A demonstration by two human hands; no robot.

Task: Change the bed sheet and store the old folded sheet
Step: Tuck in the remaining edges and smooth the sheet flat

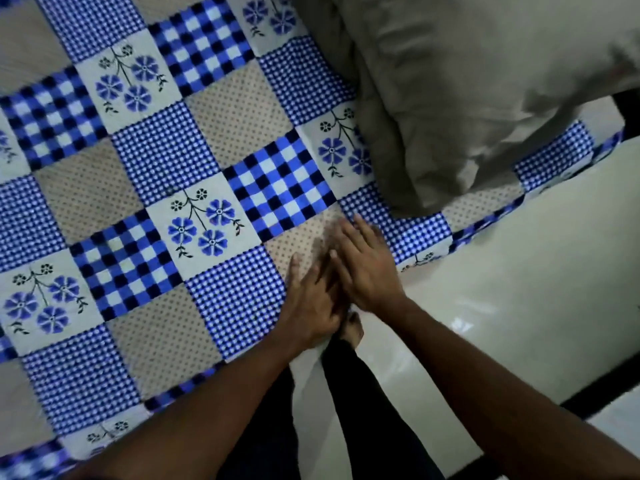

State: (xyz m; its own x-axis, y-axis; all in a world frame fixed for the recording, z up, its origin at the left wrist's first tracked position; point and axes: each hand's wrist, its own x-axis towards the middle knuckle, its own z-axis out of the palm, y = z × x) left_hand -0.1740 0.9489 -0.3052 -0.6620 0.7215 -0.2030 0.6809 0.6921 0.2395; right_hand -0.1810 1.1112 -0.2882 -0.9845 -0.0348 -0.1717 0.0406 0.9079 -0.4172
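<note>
Flat, both hands [341, 282] press sheet [166, 161] near bed edge

A home bedroom: a bed [485, 225] under a blue patchwork sheet [166, 161], grey pillow [485, 81] on it, glossy tiled floor [519, 289] on the right.

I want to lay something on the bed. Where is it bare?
Bare: the sheet, across its whole middle and left, from the far side to the near edge. Crowded: the pillow fills the upper right, and the left hand and right hand press flat side by side at the near edge just below it.
</note>
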